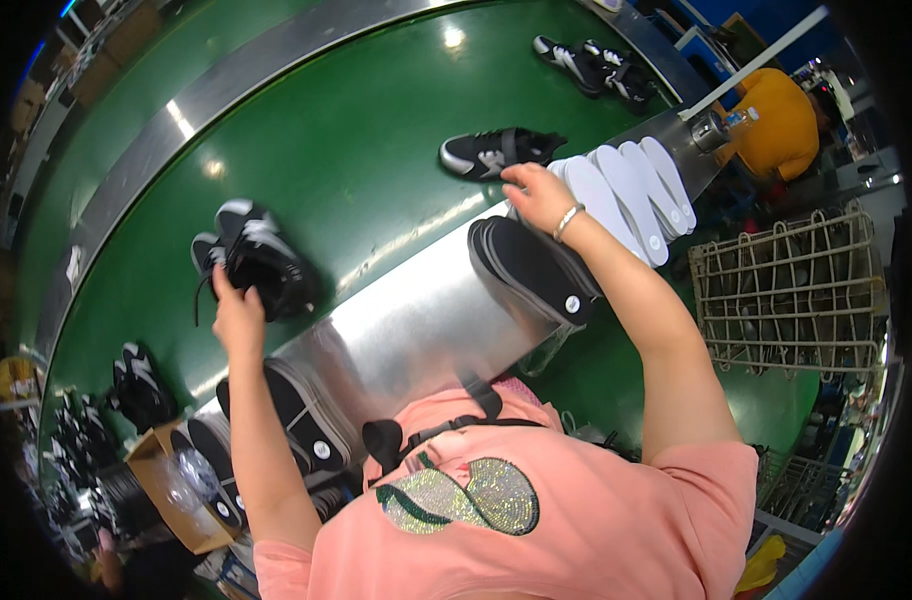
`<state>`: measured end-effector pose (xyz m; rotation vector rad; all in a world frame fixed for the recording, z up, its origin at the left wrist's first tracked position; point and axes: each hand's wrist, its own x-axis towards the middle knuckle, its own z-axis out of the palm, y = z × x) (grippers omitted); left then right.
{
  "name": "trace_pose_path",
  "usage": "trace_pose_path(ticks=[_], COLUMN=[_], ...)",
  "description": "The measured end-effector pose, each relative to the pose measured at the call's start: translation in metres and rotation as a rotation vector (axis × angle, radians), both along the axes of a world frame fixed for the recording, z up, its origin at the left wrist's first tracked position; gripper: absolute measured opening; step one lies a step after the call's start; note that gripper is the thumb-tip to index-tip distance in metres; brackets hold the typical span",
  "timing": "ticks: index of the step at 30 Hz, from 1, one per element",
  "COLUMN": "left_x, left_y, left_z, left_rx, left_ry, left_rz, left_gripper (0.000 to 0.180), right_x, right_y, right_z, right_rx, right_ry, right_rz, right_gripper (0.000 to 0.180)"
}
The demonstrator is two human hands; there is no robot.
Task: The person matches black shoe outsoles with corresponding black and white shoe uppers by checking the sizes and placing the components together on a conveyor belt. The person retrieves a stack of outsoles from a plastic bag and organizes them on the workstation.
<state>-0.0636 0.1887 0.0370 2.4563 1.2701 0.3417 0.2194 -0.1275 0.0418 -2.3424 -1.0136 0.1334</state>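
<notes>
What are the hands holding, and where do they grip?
The left hand grips a black-and-white shoe at its near end. The right hand rests on white insoles; a grip cannot be told.

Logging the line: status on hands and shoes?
Left hand grips black sneaker on green belt. Right hand at white insoles, beside second sneaker.

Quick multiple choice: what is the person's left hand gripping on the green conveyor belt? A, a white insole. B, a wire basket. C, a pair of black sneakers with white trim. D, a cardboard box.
C: the left hand grips a pair of black sneakers with white trim on the green belt.
</notes>
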Motion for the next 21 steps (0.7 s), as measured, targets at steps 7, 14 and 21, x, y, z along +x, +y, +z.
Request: trace_pose_path(ticks=[7, 14, 21], left_x=[-0.004, 0.025, 0.02], left_y=[-0.047, -0.123, -0.115], left_z=[-0.044, -0.064, -0.086], left_rx=[0.064, -0.094, -0.322], left_ry=[-0.28, 0.22, 0.446], left_rz=[-0.185, -0.367, -0.41], left_gripper=[0.045, 0.064, 0.074], right_x=[0.113, 0.178, 0.302], right_y=[-0.001, 0.015, -0.026], right_z=[-0.023, -0.061, -0.077], right_rx=[-0.606, -0.716, -0.74], right_ry=[-0.264, -0.092, -0.531], right_rz=[-0.269, -0.166, -0.444], right_gripper=[0.029, 0.019, 0.036])
